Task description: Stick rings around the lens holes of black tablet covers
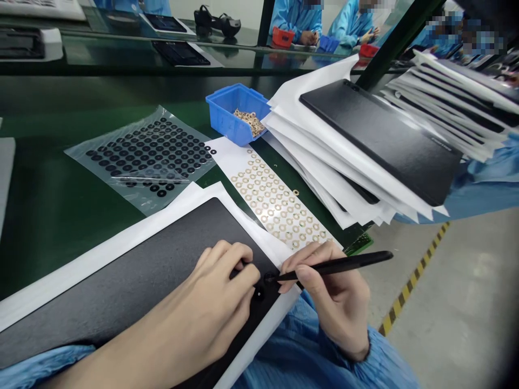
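Note:
My left hand [219,292] rests curled on a black textured panel [133,281], and its fingertips are hidden behind the thumb. My right hand [328,292] pinches a slim black stylus [336,268], whose tip reaches a small black ring [270,277] on the panel. Another black ring [258,294] sits just below it, by my left thumb. White paper [121,265] lies under the panel. Beyond my hands lie a plastic sheet of black rings [150,154] and a white backing sheet of pale gold rings [271,194].
A blue plastic bin [235,113] holds loose pale rings. A tall stack of black panels between white sheets [377,135] rises at the right, with more stacked behind it. A glass shelf [121,54] crosses the back of the green bench. Co-workers in blue gowns [295,19] sit beyond. Striped tape [413,275] marks the floor.

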{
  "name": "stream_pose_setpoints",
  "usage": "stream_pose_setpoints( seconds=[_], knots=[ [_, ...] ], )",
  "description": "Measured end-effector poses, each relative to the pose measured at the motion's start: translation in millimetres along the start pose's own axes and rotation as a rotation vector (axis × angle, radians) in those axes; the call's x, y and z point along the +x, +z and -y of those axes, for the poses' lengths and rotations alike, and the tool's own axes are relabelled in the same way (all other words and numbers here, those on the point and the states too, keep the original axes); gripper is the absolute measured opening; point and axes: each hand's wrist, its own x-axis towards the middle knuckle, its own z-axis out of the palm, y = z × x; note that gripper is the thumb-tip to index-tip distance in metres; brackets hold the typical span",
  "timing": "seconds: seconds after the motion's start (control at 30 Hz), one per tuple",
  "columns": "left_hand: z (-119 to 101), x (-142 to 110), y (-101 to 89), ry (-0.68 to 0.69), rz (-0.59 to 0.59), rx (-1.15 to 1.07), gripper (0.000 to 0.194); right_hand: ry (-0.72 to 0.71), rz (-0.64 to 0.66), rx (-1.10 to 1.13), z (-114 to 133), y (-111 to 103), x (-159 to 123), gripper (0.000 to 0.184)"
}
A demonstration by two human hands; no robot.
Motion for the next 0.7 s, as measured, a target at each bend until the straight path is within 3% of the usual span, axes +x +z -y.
stream_pose_setpoints(
  seconds=[0.17, 0.23, 0.3, 0.37, 0.5, 0.6, 0.7],
  knots=[
    [-0.5, 1.7, 1.2, -0.034, -0.041, -0.013, 0.014, 0.028, -0.024, 0.161, 12.3, -8.8, 7.5, 0.011],
    [-1.8, 3.1, 0.3, -0.031, -0.028, 0.010, 0.013, 0.000, 0.015, 0.084, 23.9, -8.7, 27.0, 0.011],
    [-3.7, 5.1, -0.3, -0.017, -0.027, 0.043, 0.011, -0.017, 0.134, -0.007, 33.0, 1.2, 57.3, 0.013],
    [-5.5, 6.5, -0.6, 0.000, -0.048, 0.091, 0.008, -0.032, 0.294, -0.060, 35.5, 25.0, 92.9, 0.017],
    [-6.4, -0.1, -3.5, 0.024, -0.058, 0.226, 0.004, -0.101, 0.579, -0.124, 20.8, 102.4, 150.7, 0.019],
    [-4.3, -17.4, -8.8, 0.017, -0.050, 0.312, 0.008, -0.173, 0.678, -0.247, 3.2, 151.8, 168.6, 0.017],
    [0.4, -38.0, -14.9, -0.053, -0.075, 0.321, 0.011, -0.252, 0.726, -0.338, -12.0, 174.4, 170.3, 0.016]
  ],
)
